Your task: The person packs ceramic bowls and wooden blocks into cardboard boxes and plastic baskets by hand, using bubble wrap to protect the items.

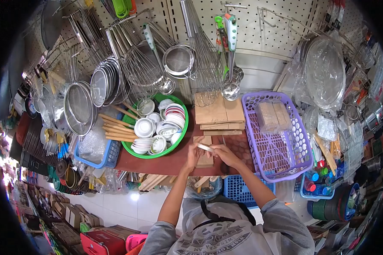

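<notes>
Both hands meet over the red-brown table (170, 165), around a thin white object (205, 147) seen nearly edge-on. Its exact kind is too small to tell. My left hand (193, 156) grips its left end with the fingers curled upward. At the right end, my right hand (224, 154) pinches it between thumb and fingers. Beneath the hands lies a narrow piece of brown cardboard (205, 162), partly covered by them. Behind it sits a stack of flat cardboard sheets (218, 111).
A green basin (177, 149) of small white bowls (144, 127) stands left. To the right is a purple basket (259, 163) holding wrapped brown packages (273, 117). Whisks (204, 55), strainers (178, 60) and ladles (231, 90) hang low over the table's back.
</notes>
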### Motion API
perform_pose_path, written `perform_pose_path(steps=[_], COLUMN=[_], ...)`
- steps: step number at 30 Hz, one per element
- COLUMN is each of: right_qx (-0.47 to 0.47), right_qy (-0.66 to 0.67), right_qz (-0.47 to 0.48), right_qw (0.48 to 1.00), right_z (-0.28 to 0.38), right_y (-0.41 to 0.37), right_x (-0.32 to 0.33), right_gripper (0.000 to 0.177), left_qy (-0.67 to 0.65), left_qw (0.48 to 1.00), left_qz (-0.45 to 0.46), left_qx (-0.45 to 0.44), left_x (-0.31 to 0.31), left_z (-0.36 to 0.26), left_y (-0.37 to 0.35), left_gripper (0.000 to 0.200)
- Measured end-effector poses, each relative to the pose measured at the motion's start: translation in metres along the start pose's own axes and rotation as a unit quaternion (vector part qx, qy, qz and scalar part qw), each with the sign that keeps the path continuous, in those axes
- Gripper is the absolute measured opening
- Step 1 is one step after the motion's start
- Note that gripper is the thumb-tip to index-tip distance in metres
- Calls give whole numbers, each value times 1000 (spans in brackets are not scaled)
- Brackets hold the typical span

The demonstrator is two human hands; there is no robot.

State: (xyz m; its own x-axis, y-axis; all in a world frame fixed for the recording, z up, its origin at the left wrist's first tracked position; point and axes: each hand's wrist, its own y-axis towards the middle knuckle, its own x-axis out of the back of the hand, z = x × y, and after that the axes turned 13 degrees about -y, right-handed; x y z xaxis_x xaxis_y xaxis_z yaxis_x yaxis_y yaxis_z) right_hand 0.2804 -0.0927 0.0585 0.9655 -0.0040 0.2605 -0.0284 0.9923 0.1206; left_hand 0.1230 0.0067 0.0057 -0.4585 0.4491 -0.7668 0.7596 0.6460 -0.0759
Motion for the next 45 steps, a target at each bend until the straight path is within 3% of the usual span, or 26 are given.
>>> perform_pose_path(steps=[3,6,12,15,21,25,33,37,39,45], right_qx=[-22,-59,-12,13,-44,-89,-4,-84,-63,-23], right_qy=[-30,-48,-12,-15,-86,-66,-9,-35,-32,10], right_qz=[13,29,48,42,38,47,46,58,63,32], right_qw=[999,997,999,999,995,993,999,994,995,999], right_z=[-8,-17,-4,3,-7,-14,3,-6,-10,2], right_y=[1,1,1,2,2,0,-7,-12,-12,-11], right_x=[0,3,5,3,5,3,6,11,12,4], right_gripper=[27,27,27,28,33,32,25,22,22,23], left_qy=[45,207,116,61,228,229,126,266,327,117], left_qw=[999,978,993,997,973,972,992,962,942,993], left_qz=[30,-13,-1,31,-2,-16,29,-4,5,19], left_qx=[3,-23,-26,22,-46,-50,16,-60,-79,-13], left_x=[-3,-14,-10,-6,-16,-26,-3,-27,-30,-19], left_z=[-5,-1,1,-7,1,-1,-4,2,1,-4], left_y=[-2,-4,-4,-4,-10,-12,-4,-15,-16,-9], left_gripper=[61,63,60,70,57,55,61,59,62,65])
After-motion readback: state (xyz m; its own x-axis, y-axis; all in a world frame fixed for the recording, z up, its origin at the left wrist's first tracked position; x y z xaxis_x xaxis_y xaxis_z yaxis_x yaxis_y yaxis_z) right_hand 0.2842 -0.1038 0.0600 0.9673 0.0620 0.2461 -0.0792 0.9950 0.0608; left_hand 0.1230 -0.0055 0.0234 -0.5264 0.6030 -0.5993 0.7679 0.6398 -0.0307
